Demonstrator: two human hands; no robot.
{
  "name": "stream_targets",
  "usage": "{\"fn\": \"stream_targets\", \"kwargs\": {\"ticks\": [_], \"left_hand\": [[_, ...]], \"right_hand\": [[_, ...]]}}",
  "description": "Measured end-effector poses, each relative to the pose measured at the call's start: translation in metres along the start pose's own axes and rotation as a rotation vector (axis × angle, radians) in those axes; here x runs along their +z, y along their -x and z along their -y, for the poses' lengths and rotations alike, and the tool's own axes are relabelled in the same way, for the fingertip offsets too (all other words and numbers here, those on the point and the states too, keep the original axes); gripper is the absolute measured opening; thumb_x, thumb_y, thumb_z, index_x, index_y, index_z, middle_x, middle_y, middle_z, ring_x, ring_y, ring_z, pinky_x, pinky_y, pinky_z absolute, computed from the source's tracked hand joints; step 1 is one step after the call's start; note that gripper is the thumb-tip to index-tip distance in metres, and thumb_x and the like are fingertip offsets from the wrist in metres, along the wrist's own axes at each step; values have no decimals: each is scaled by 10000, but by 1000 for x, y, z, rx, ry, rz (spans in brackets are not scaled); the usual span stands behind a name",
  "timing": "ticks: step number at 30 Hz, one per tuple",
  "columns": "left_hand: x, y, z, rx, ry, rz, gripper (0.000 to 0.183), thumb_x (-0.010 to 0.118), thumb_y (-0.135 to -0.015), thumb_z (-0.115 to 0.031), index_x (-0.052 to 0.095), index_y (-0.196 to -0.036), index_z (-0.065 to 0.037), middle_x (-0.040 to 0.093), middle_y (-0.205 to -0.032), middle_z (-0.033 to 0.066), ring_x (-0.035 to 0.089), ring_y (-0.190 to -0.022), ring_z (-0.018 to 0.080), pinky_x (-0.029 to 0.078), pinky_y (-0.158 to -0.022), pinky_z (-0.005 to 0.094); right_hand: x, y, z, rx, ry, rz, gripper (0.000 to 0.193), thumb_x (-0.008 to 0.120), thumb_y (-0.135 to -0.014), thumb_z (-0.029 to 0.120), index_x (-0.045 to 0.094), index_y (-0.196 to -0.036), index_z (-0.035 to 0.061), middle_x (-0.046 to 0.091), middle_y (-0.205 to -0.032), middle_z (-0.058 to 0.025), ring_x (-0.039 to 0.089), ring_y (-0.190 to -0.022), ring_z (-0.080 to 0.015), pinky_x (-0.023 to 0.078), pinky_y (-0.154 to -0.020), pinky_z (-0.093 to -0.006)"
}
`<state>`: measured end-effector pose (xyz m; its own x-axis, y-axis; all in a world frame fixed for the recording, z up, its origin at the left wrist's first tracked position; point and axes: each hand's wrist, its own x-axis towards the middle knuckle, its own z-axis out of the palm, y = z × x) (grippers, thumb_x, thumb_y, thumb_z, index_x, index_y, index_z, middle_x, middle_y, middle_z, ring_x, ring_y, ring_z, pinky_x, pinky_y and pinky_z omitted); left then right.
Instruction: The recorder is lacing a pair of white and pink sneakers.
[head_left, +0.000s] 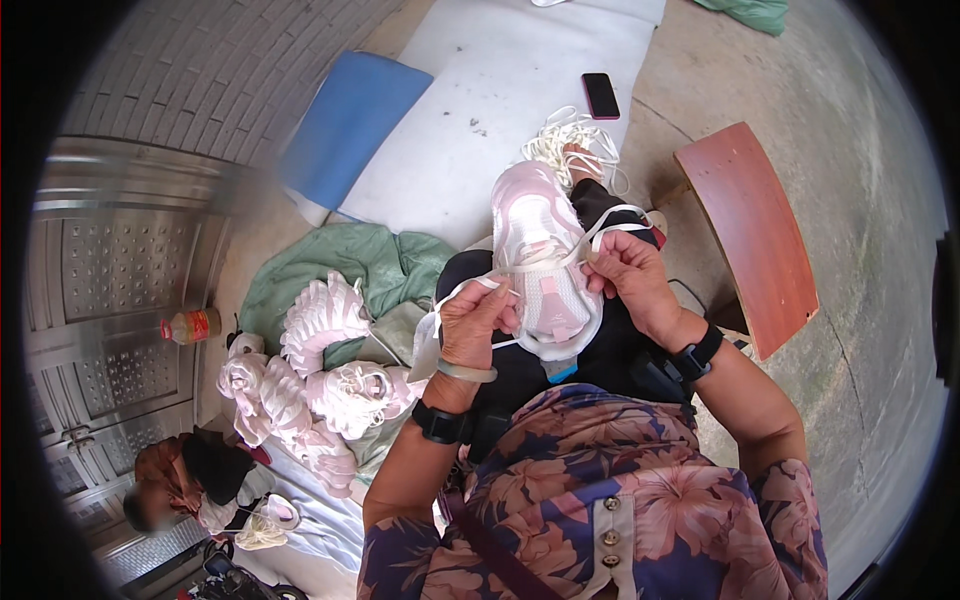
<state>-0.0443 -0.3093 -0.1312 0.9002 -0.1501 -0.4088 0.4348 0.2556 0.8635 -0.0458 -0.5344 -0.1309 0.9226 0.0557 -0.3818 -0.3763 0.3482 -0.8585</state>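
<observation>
A pink-and-white sneaker (527, 208) rests over my lap, its toe pointing away from me and its padded tongue and collar nearest. Across its throat runs a white shoelace (535, 266), with ends leading out to both sides. At the left side, my left hand (478, 322) pinches the lace between thumb and fingers. On the right, my right hand (632, 280) grips the other lace end, which loops up above the knuckles. Both hands are close to the shoe's sides. Beyond the toe lies a tangled bundle of white laces (550, 143).
Several pink-and-white shoes (325, 325) are heaped on a green sack (285, 270) at the left. A phone (601, 96) lies on the white sheet (500, 60) near a blue pad (355, 130). A brown wooden board (755, 240) stands right; a bottle (190, 326) and another person (195, 475) are far left.
</observation>
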Motion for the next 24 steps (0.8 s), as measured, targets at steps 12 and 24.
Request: {"fn": "stream_targets", "kwargs": {"ticks": [12,24], "left_hand": [[0,4,1,129,-289,1,80,568,-888,-93,611,-857,-32,568,-626,4,502,-539,61,403,-503,192],[8,0,12,282,-221,-67,78,574,-892,-90,615,-877,-26,511,-587,-41,441,-516,20,353,-480,166]], "right_hand": [[3,-4,-5,-88,65,55,73,561,-888,72,568,-815,72,598,-700,20,512,-566,-25,374,-512,-165],[10,-13,-6,-663,905,-43,116,652,-746,99,560,-760,29,571,-732,-139,573,-663,-329,451,-577,-362]]}}
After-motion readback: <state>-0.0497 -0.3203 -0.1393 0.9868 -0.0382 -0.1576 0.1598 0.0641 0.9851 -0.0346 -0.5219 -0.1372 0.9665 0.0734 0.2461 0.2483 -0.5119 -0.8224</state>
